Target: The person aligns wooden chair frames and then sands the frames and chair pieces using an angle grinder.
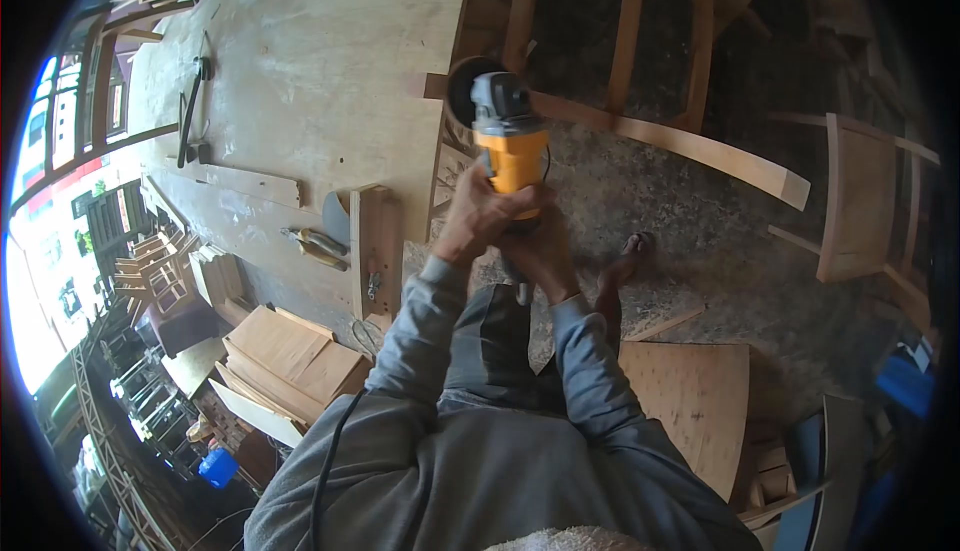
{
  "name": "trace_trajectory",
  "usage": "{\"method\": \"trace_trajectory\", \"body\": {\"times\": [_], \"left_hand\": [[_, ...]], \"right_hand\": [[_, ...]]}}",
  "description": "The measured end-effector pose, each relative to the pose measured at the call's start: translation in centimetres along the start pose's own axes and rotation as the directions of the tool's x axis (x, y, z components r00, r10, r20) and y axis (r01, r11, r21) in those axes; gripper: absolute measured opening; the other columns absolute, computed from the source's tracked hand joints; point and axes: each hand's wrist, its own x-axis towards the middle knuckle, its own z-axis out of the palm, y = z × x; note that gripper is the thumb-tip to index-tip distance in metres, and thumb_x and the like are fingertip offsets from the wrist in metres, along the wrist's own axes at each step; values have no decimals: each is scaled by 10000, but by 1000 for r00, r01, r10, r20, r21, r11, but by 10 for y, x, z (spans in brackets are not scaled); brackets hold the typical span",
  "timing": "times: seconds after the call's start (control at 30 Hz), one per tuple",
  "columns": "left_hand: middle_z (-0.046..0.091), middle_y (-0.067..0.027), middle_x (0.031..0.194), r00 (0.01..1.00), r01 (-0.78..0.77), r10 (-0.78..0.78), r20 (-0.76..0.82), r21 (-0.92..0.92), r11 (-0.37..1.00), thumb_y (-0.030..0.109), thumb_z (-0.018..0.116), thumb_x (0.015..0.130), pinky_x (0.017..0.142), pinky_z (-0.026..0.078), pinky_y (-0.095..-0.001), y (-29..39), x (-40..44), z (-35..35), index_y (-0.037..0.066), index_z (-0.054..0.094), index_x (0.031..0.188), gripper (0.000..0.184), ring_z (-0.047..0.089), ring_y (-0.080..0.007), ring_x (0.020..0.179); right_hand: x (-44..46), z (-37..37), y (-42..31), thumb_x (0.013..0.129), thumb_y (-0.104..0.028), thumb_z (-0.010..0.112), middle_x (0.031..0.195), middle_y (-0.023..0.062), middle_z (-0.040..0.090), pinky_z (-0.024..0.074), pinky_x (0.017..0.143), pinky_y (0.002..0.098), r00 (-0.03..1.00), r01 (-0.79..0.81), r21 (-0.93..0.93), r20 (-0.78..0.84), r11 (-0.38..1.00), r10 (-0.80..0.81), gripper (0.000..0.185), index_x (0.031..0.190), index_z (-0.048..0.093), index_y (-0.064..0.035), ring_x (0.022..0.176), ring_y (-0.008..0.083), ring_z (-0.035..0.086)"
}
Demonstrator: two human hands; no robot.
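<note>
A yellow and grey angle grinder (512, 156) is gripped in both hands in front of my body. My left hand (468, 213) closes round its left side, and my right hand (540, 251) wraps round the lower rear of its body. The dark round disc (466, 93) at its far end is beside a wooden chair frame (625, 41). A long curved leg (700, 154) of that frame reaches out to the right. Whether the disc touches the wood I cannot tell. Over my left shoulder runs a black cord (325, 461).
On the left, a plywood workbench (330, 61) carries pliers (315, 243), a clamp-like tool (190, 111) and a wooden block (375, 251). Stacked boards (285, 366) lie at lower left. Another wooden chair piece (858, 201) stands at right, and a wooden panel (690, 401) is near my right side.
</note>
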Motion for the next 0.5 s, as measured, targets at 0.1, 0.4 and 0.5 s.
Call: {"method": "trace_trajectory", "body": {"times": [0.1, 0.4, 0.5], "left_hand": [[731, -40, 976, 998, 34, -35, -54, -14, 999, 218, 858, 804, 795, 564, -298, 39, -30, -25, 13, 704, 1076, 374, 693, -130, 874], [719, -20, 990, 997, -31, 25, -74, -74, 997, 234, 881, 806, 817, 551, -285, 23, -45, -41, 34, 690, 1103, 405, 680, -114, 887], [718, -20, 990, 998, -35, 32, -57, -58, 998, 231, 883, 803, 819, 550, -282, 12, -39, -35, 38, 690, 1102, 406, 679, -111, 890]], "right_hand": [[-1, 32, -9, 729, -353, 922, 1185, 204, 705, 579, 919, 401, 993, 71, -98, 97, 993, -62, 801, 1343, 536, -12, 1111, 336, 714], [-13, 42, -29, 710, -283, 954, 1216, 132, 676, 554, 957, 361, 982, 170, -69, 92, 983, -163, 844, 1368, 503, -10, 1117, 229, 689], [-14, 35, -15, 711, -266, 949, 1209, 122, 688, 557, 953, 358, 990, 119, -43, 80, 992, -115, 795, 1338, 531, -14, 1106, 213, 693]]}}
